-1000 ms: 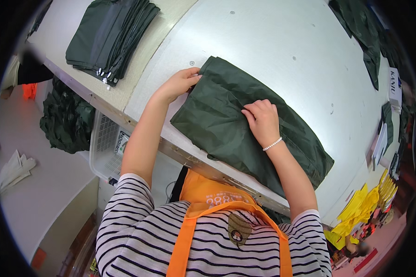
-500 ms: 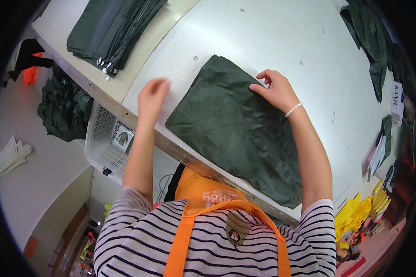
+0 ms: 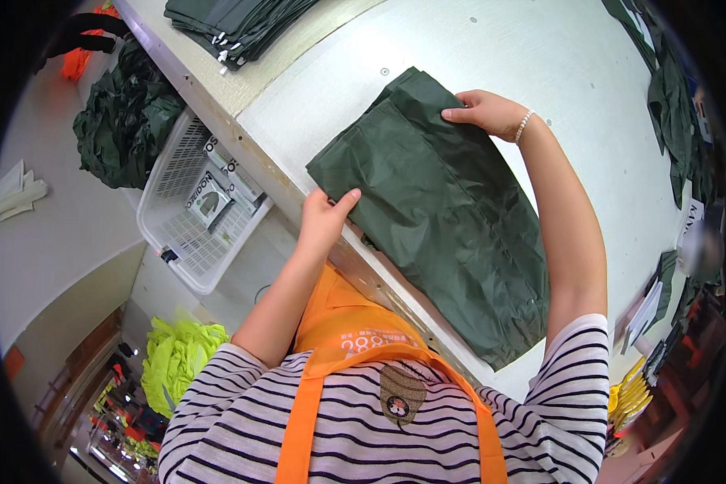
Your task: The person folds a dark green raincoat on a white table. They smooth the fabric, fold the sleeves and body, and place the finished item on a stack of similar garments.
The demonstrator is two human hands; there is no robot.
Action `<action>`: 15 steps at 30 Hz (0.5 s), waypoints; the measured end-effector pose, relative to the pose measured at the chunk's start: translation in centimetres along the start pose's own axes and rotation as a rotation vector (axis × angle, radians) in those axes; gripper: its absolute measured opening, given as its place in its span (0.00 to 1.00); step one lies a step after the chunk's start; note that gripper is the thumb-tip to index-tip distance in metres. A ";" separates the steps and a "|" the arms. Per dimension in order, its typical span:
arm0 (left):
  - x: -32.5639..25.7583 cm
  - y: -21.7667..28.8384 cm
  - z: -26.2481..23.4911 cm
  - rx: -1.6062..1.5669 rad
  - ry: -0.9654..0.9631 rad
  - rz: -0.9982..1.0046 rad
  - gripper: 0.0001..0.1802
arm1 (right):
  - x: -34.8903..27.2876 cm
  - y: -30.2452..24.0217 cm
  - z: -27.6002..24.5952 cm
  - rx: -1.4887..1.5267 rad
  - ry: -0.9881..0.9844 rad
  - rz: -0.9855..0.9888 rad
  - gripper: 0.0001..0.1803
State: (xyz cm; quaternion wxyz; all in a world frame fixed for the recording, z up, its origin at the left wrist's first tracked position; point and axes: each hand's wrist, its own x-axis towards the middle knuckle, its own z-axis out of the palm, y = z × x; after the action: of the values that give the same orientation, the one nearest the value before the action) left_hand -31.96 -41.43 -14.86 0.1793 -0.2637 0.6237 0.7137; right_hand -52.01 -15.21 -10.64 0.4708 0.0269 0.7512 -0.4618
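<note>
Garment [image 3: 436,210], dark green, folded, centre frame on white worktop [image 3: 557,56]: thin, soft, light, likely slippery. Left hand [image 3: 324,219] fingers pinch near corner; right hand [image 3: 488,113] fingers grip far edge.

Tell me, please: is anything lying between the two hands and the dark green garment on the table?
No. The left hand pinches the dark green garment's near corner and the right hand grips its far edge.
</note>
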 end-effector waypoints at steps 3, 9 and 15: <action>-0.2 1.6 0.9 -0.161 -0.086 0.017 0.18 | 0.3 0.6 -0.4 -0.114 0.041 -0.102 0.30; -1.0 3.0 2.2 -0.697 -0.228 -0.045 0.23 | -0.7 0.6 0.2 -0.074 0.110 0.016 0.32; -1.3 1.0 3.6 -0.919 -0.073 -0.003 0.25 | -0.5 2.3 -0.6 -0.043 0.101 -0.090 0.32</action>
State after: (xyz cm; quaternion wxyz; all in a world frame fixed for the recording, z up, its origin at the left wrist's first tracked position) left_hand -32.01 -37.96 -12.99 0.0668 -0.2916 0.2355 0.9247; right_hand -51.04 -13.19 -11.72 0.4114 0.0063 0.7844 -0.4642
